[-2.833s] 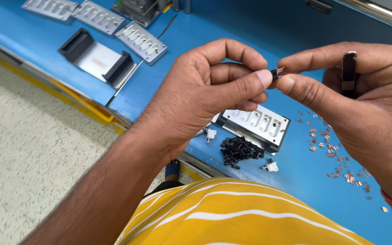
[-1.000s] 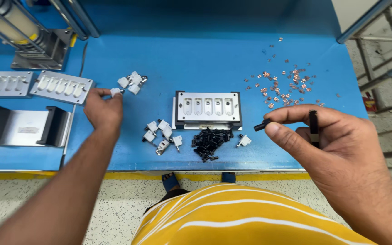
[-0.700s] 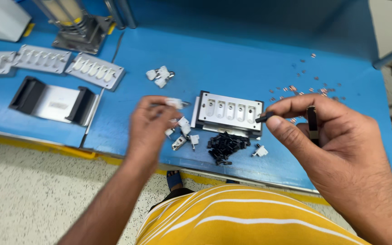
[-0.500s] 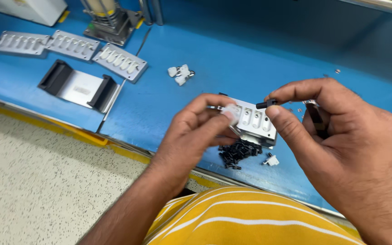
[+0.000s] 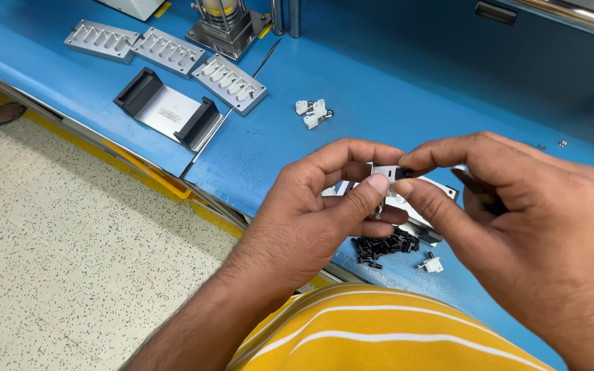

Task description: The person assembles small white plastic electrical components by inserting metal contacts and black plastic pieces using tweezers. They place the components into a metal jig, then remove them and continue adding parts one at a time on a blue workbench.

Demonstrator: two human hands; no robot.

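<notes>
My left hand pinches a small white plastic part between thumb and fingers, held above the blue bench. My right hand meets it from the right and presses a tiny black piece against the white part with thumb and forefinger. A dark slim tool is tucked under the right hand's other fingers. Below the hands lie a metal fixture block, mostly hidden, and a heap of small black pieces. One loose white part lies beside the heap.
A small cluster of white parts sits farther back on the blue bench. Three slotted metal trays and a grey bracket with black ends lie at the left. A press base stands behind them. Speckled floor lies left.
My left hand reached out to the white parts, picked one up and came back to meet my right hand. The view swung left and tilted with the head.
</notes>
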